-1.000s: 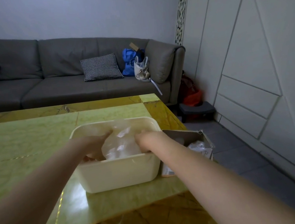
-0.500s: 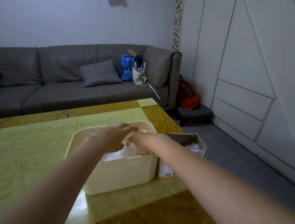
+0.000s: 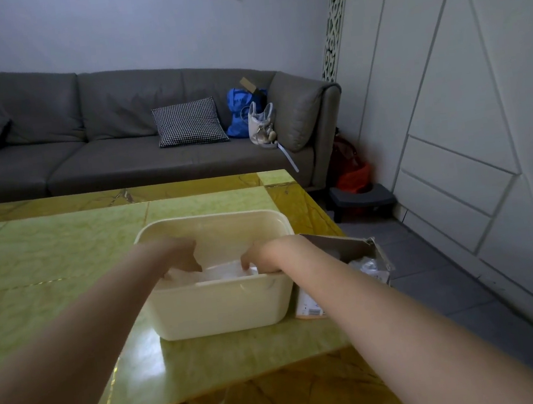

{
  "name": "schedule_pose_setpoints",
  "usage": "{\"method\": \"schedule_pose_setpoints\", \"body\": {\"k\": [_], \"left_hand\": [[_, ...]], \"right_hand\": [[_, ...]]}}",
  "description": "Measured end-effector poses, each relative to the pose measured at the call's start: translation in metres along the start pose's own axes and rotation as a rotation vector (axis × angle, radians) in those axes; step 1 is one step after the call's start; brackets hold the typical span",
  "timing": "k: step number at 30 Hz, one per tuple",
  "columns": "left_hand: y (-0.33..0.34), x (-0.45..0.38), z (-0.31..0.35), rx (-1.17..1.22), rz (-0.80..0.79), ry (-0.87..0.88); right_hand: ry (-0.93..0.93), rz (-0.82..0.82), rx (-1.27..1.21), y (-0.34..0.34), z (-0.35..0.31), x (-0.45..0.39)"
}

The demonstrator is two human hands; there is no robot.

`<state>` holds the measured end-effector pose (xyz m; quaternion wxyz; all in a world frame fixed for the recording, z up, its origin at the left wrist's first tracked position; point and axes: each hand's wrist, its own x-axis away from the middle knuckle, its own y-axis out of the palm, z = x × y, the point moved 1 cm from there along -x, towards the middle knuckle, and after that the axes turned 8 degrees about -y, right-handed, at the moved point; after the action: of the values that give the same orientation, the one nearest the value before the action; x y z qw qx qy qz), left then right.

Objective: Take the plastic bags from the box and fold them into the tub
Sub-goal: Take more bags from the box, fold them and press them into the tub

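Reaching over the near rim of the cream tub (image 3: 224,306), both hands down inside it on the clear plastic bags (image 3: 223,271). Left hand (image 3: 180,255) with fingers curled down onto the film at the left side, right hand (image 3: 261,255) likewise at the right; fingertips sunk among the plastic, so pinching or merely pressing, cannot tell. Bags lying low in the tub, well under the rim, crumpled and pale. Probably near weightless, limp, slick and springy, apt to puff back up once released; best taken by a flat folded edge or pressed with a spread palm, not pinched at one corner. Just right of the tub, touching or nearly so, the cardboard box (image 3: 340,246), open, with more crinkled plastic showing at its far right end (image 3: 365,265). Box sitting close to the right edge of the green-and-amber table (image 3: 49,259), grey floor beyond, so little margin there against a nudge. Broad bare table to the left and behind the tub for spreading a bag out. Farther off, grey sofa (image 3: 101,137) with checked cushion (image 3: 188,122).
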<state>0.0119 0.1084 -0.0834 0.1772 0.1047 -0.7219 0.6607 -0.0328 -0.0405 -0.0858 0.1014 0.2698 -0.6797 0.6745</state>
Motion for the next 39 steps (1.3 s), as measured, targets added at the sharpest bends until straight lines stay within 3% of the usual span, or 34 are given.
{"method": "schedule_pose_setpoints", "body": {"k": [4, 8, 11, 16, 27, 32, 36, 39], "left_hand": [[-0.024, 0.015, -0.001, 0.111, 0.218, 0.047], [-0.045, 0.04, 0.024, 0.246, 0.508, 0.207], [-0.044, 0.064, 0.058, 0.311, 0.404, 0.423], [-0.026, 0.081, 0.108, 0.217, 0.26, 0.639], [-0.003, 0.083, 0.132, -0.256, 0.41, 0.606], [-0.004, 0.084, 0.133, -0.288, 0.391, 0.628], [-0.003, 0.08, 0.132, -0.258, 0.401, 0.624], [-0.002, 0.078, 0.132, -0.244, 0.379, 0.621]], "right_hand": [[-0.069, 0.1, 0.046, -0.011, -0.001, 0.02], [-0.076, 0.383, -0.123, -0.029, 0.012, 0.054], [0.048, 0.536, -0.233, -0.031, 0.042, 0.081], [0.226, 0.336, -0.404, 0.002, 0.078, 0.104], [0.218, 0.473, -0.412, 0.024, 0.081, 0.08], [0.271, 0.513, -0.438, 0.022, 0.101, 0.081], [0.189, 0.549, -0.626, 0.019, 0.103, 0.087], [0.199, 0.506, -0.479, 0.021, 0.097, 0.089]]}}
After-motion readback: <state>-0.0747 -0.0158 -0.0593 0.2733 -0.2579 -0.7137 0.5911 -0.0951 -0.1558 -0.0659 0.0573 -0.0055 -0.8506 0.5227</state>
